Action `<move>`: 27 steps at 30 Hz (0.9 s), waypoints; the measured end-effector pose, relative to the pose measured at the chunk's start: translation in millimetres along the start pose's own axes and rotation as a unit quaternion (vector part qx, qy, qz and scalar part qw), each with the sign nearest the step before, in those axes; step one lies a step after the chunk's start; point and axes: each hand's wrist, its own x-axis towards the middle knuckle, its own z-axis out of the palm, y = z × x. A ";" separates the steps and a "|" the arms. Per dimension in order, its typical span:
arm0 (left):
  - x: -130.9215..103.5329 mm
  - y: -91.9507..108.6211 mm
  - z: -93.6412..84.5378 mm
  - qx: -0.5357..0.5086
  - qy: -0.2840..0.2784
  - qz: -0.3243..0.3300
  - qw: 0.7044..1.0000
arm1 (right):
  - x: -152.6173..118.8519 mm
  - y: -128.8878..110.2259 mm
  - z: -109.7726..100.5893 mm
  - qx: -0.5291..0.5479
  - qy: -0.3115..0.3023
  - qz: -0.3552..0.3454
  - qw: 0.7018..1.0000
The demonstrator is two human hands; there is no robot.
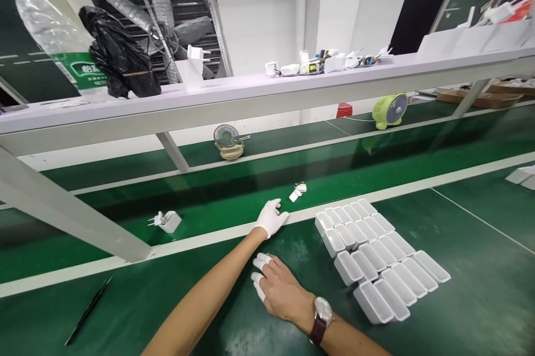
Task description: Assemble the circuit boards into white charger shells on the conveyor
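Note:
My left hand [271, 219], in a white glove, reaches over the pale rail at the edge of the green belt [200, 205]. Its fingers are apart and hold nothing. Just beyond them, to the right, a small white part with electronics [297, 191] lies on the belt. Near the rail, my right hand [278, 284] rests over the green table [292, 333], white covers on several fingertips, fingers spread and nothing held. To its right stand rows of open white plastic cases [390, 286]. A white case with plug pins [167, 221] sits on the belt at left.
Black tweezers [88, 311] lie at the lower left. A slanted metal post [71, 200] rises at left to a shelf [234, 91] bearing a bottle [54, 33], a black bag and electronic parts. Two small fans [229, 143] [389, 111] stand behind the belt.

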 end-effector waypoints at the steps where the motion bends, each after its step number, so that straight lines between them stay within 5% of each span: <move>1: 10.4 5.9 6.6 0.006 0.000 -0.008 1.000 | 0.6 0.2 -1.2 -0.001 -0.001 0.000 1.000; 6: 50.4 29.1 24.1 0.005 -0.019 -0.065 0.998 | 2.8 1.1 -4.8 -0.009 -0.015 -0.010 1.000; 11: 51.7 42.9 9.0 -0.061 -0.076 -0.123 0.988 | 4.3 3.9 -7.4 -0.015 0.005 -0.015 1.000; 15: 20.7 49.3 -21.3 -0.138 -0.109 -0.127 0.976 | 6.9 6.3 -9.0 -0.009 -0.001 -0.034 0.999; 22: -72.0 49.8 -67.0 -0.174 -0.188 -0.161 0.953 | 6.1 -9.4 -7.5 0.025 -0.034 -0.147 0.988; 27: -110.3 66.8 -81.4 0.010 -0.296 -0.150 0.943 | 2.5 -23.5 -12.0 0.001 -0.045 -0.167 0.985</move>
